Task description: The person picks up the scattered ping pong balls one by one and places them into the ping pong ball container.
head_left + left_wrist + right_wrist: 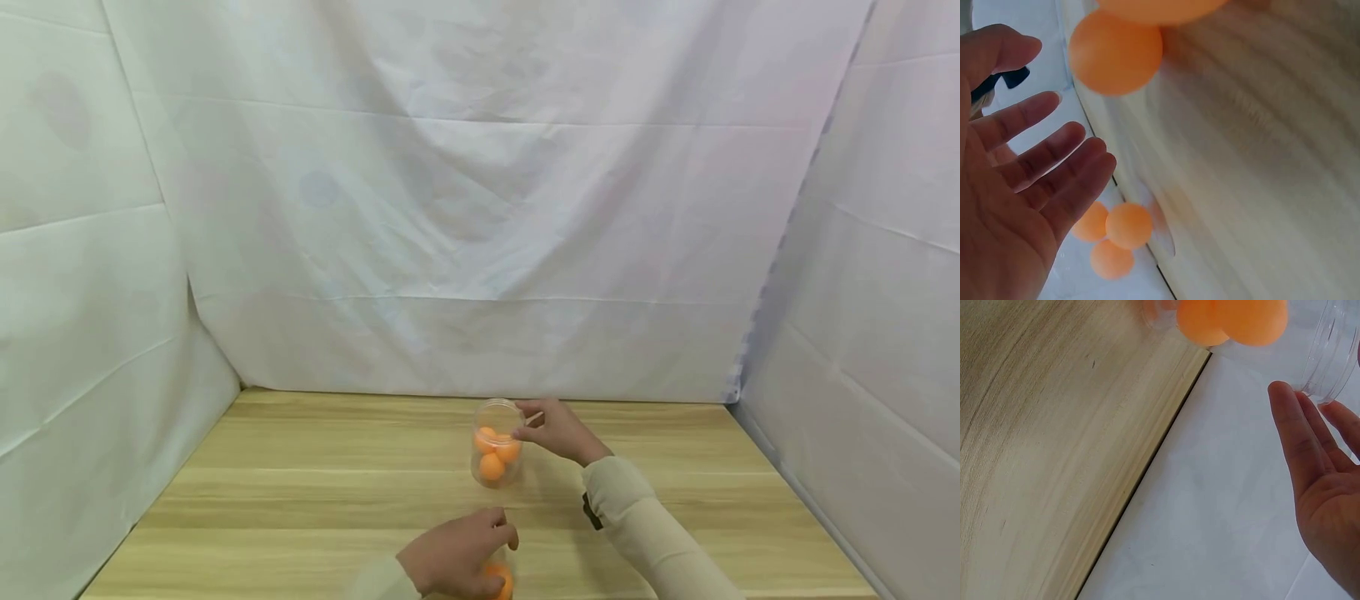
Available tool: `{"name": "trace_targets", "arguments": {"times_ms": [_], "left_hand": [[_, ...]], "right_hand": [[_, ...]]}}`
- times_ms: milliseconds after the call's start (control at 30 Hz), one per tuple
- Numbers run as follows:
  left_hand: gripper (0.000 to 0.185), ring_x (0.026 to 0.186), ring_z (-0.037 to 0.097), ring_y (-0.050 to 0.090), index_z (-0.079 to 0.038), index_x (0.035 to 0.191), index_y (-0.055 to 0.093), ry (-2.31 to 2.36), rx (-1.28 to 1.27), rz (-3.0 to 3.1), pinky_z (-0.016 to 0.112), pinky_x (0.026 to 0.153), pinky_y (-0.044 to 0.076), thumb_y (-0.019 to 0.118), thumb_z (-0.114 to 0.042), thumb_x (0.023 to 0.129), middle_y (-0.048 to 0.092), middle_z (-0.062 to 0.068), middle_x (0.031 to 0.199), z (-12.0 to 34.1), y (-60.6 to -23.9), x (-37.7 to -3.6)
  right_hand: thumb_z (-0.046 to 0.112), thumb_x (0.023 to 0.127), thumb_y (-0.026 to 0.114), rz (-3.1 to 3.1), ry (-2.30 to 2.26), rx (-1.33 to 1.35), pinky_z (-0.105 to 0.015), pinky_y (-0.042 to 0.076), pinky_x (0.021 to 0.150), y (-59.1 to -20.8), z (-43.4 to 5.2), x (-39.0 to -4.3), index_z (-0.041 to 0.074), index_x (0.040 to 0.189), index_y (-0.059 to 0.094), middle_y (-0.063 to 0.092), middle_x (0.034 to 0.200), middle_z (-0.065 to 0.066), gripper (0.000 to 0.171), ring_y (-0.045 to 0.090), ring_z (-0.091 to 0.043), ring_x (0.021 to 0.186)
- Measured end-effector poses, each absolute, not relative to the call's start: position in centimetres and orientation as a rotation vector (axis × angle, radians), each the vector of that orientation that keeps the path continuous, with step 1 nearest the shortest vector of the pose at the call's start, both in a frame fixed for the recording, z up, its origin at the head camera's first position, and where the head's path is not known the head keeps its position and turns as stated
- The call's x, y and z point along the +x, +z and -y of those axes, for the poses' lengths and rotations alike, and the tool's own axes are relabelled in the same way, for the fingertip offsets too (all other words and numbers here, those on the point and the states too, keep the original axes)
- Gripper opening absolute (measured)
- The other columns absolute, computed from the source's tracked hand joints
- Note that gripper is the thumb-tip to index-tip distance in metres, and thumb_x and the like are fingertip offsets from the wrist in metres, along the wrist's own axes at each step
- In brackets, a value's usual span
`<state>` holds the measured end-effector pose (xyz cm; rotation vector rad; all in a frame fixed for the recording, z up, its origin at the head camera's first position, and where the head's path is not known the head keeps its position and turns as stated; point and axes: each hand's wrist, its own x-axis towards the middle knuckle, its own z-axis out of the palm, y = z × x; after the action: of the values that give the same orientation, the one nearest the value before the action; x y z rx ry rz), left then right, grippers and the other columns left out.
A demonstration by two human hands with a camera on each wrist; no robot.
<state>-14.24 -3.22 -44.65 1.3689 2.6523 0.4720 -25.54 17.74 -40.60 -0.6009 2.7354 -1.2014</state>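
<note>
A clear jar (497, 477) with orange balls (492, 466) inside stands upright on the wooden table. My right hand (558, 429) is at the right side of the jar's mouth. In the right wrist view its straight fingers (1297, 437) touch the outside of the clear rim (1329, 356); the thumb is mostly out of frame. Nearer to me, my left hand (465, 554) hovers over an orange ball (498, 581) at the lower edge. The left wrist view has this hand's fingers (1041, 150) loosely extended, holding nothing, beside a nearby orange ball (1116, 53).
The wooden table (337, 492) spreads to both sides of the jar. A white cloth (450, 208) hangs behind it, with further white sheets (862, 292) at the left and right. A dark band (592, 511) shows at the right wrist.
</note>
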Motion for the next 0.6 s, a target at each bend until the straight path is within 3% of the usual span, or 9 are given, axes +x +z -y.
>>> {"name": "trace_targets", "arguments": {"times_ms": [267,600], "left_hand": [[0.034,0.076,-0.006,0.043,-0.024,0.112,0.061,0.241,1.472,-2.604,0.008,0.065,0.04,0.065,-0.047,0.086,0.053,-0.013,0.096,2.5,-46.2,-13.9],[0.022,0.071,-0.005,0.04,-0.024,0.105,0.062,0.188,1.485,-2.556,0.007,0.062,0.038,0.066,-0.037,0.088,0.052,-0.013,0.09,2.0,-46.6,-13.8]], "right_hand": [[0.026,0.085,0.073,-2.718,-1.211,-0.578,-0.037,0.055,0.075,-40.7,-17.7,-25.5,0.006,0.133,0.056,0.06,0.121,-0.016,0.054,0.063,-0.03,0.102],[0.024,0.085,0.072,-2.74,-1.19,-0.586,-0.039,0.055,0.076,-40.6,-17.7,-25.4,0.006,0.132,0.056,0.061,0.12,-0.016,0.053,0.063,-0.03,0.102]]}}
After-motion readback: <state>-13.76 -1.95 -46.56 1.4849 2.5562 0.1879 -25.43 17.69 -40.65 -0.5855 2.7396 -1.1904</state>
